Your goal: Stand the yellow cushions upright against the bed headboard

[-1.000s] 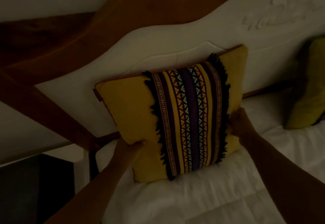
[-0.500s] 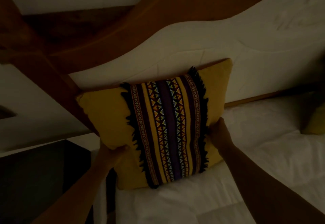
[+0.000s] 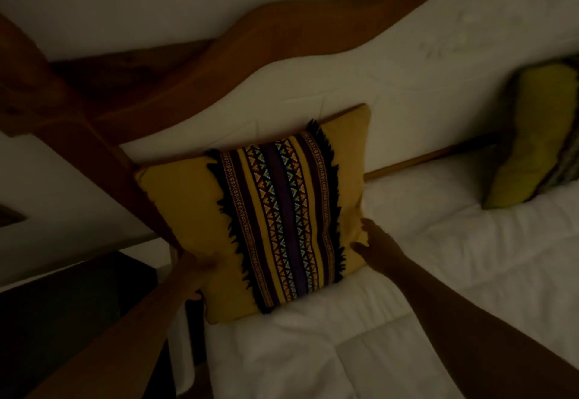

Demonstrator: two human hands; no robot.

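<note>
The square yellow fabric cushion with a fringed, striped woven panel down its middle (image 3: 250, 217) is set upright on the white quilted bed cover (image 3: 407, 273), near the left edge of the bed. Its top is leaned against the pale padded headboard with a curved brown wooden frame (image 3: 391, 79).

The cushion is held from both sides. The left hand (image 3: 197, 268) is closed on the lower left edge of the cushion, with the thumb laid on the front. The right hand (image 3: 374, 242) is spread flat against the lower right edge, and nothing is gripped by it.

A second yellow-green cushion (image 3: 529, 135) is seen at the right side of the bed, leaned against the same headboard; its full shape is cut by the frame.

Some risks can be judged from here. The cushion is tilted a little, and its lower left corner is placed close to the bed's left edge. If the hands are taken away too fast, it may be tipped forward on the soft cover, or slid off that edge toward the dark floor. The bottom should probably be pressed back first.
</note>
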